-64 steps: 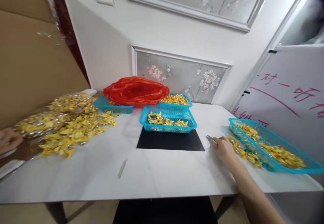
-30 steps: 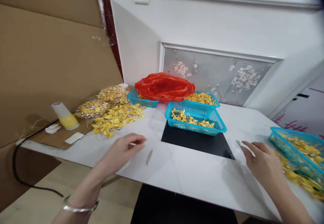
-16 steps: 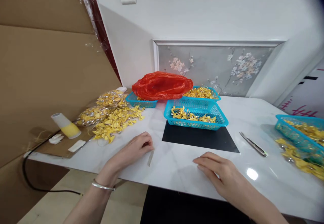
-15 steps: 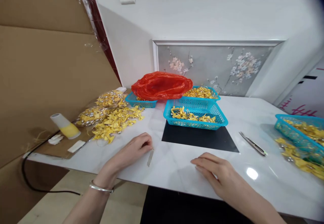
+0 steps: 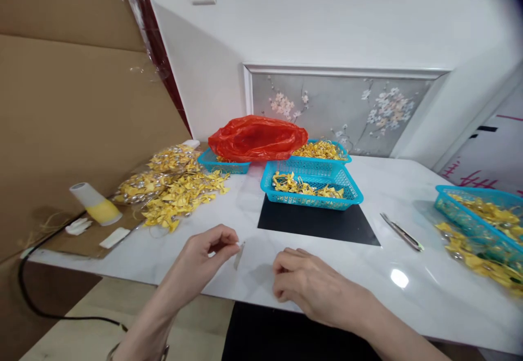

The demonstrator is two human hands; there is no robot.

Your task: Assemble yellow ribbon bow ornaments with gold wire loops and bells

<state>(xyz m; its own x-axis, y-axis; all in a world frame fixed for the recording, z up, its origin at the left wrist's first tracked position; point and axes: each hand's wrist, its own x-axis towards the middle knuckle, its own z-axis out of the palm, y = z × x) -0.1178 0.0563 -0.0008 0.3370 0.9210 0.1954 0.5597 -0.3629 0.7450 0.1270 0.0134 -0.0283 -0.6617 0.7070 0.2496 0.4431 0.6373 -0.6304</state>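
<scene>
My left hand [image 5: 208, 255] hovers over the white table, thumb and fingertip brought together in a pinch. Whatever is between them is too small to make out. Right beside those fingertips a short, thin, greyish translucent strip [image 5: 239, 258] lies on the table. My right hand [image 5: 308, 285] is to the right of it, low at the table, with fingers curled in; what they hold, if anything, is hidden. Beyond both hands a blue mesh basket [image 5: 351, 200] holds yellow ribbon bows [image 5: 300, 184] with silvery beads, its front over a black sheet [image 5: 318, 224].
A red plastic bag [image 5: 257, 139] sits over a blue basket at the back. Yellow bows [image 5: 175, 192] are heaped at left near a thread cone [image 5: 96, 204]. Thread snips [image 5: 402, 232] lie right of the black sheet; another basket [image 5: 482, 216] stands far right.
My right hand has moved left, close to the strip, and its fingers have curled in. My left hand has turned and lowered slightly, its thumb and fingertip now meeting in a pinch.
</scene>
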